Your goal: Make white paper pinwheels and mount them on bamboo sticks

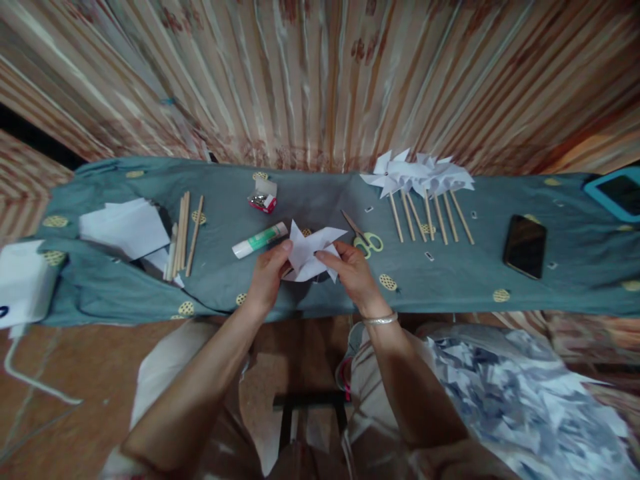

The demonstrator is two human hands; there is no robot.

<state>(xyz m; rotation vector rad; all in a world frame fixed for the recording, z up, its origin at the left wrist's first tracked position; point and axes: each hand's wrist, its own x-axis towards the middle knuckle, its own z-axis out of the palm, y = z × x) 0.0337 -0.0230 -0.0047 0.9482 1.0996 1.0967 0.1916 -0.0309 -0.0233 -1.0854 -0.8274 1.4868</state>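
A red-and-white cardboard box (267,189), far and left, contains shiny metal pieces; left hand (269,277) and right hand (354,272) pinch a white folded-paper pinwheel (303,250), near middle (one tip pointing far, long axis near-left to far-right).

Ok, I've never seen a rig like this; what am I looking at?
There is no machine here, just a person's two bare hands. The single picture comes from a camera worn on the head, looking forward and down. The left hand and right hand hold a folded white paper pinwheel between them. On the blue-green cloth lie a white-and-green glue stick, metal scissors with yellow-green handles, round wooden sticks, white paper sheets, a black rectangular phone and white paper pinwheels on sticks.
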